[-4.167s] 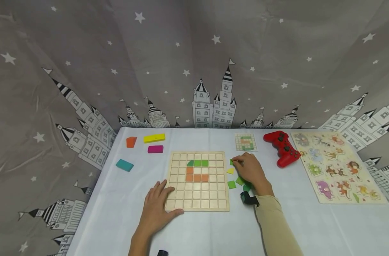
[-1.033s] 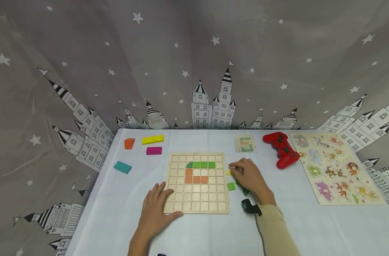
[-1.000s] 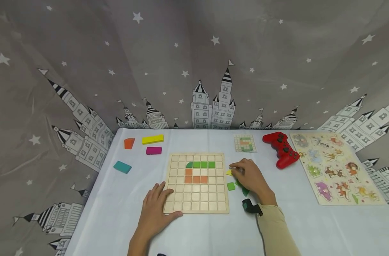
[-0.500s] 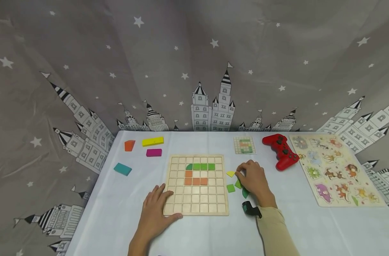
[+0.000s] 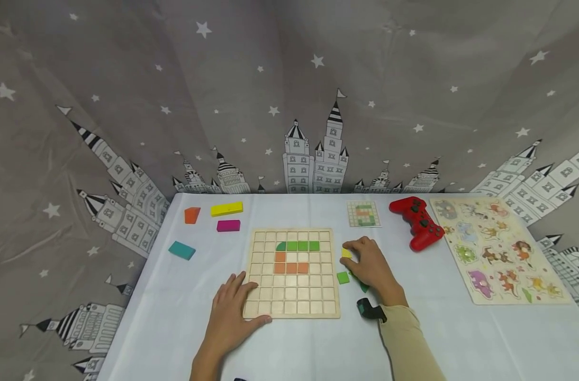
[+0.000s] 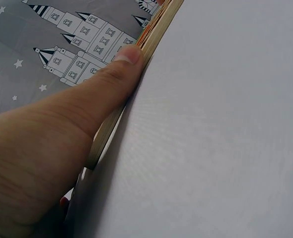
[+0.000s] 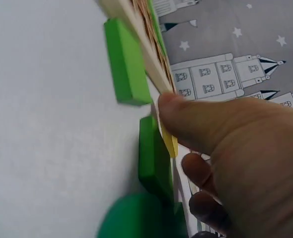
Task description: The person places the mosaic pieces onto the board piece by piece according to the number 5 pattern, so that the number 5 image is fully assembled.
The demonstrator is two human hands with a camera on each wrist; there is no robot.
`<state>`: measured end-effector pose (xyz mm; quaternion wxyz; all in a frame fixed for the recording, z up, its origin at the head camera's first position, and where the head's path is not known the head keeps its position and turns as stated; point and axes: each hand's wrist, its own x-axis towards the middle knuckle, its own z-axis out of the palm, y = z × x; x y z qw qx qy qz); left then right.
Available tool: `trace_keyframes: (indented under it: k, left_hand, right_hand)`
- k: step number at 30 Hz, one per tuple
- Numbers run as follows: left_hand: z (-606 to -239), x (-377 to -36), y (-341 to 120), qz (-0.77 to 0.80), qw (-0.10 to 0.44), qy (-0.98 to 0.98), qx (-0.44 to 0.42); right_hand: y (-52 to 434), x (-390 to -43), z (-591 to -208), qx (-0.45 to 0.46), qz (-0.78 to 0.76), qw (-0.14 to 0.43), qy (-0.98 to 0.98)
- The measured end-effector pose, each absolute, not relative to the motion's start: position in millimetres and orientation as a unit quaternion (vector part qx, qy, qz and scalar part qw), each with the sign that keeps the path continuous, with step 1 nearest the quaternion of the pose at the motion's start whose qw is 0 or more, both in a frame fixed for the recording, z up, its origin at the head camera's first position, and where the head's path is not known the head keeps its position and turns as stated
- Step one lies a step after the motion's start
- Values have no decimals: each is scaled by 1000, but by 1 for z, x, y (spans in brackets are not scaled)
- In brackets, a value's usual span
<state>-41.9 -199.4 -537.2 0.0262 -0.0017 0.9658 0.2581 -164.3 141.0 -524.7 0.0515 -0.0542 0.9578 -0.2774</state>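
My left hand (image 5: 232, 312) lies flat with fingers spread over the near left corner of the wooden grid board (image 5: 292, 272), thumb along its edge, pinning it to the bench (image 5: 175, 317). Just right of the board, my right hand (image 5: 371, 264) pinches a small yellow tile (image 5: 346, 253) between thumb and fingertips. It looks light, stiff, thin and smooth, so I judge its edges the best hold.

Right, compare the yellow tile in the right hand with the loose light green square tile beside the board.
The yellow tile is pinched by the right hand; the light green square tile lies free on the table, untouched. The yellow tile sits farther from the person, the green one nearer. Colours differ: yellow against light green. Both are small flat pieces just right of the wooden grid board.
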Motion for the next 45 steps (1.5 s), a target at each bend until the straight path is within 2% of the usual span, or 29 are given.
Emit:
trace_keyframes:
  k: [26, 38, 45]
  left_hand:
    - [-537, -41, -201, 271, 35, 962, -5]
    - [-535, -41, -201, 271, 25, 962, 0]
    - [-536, -40, -201, 274, 18, 962, 4]
  right_hand:
    - [125, -156, -523, -34, -264, 29, 963]
    - [83, -134, -518, -154, -261, -2, 953]
    - [73, -129, -520, -167, -249, -10, 954]
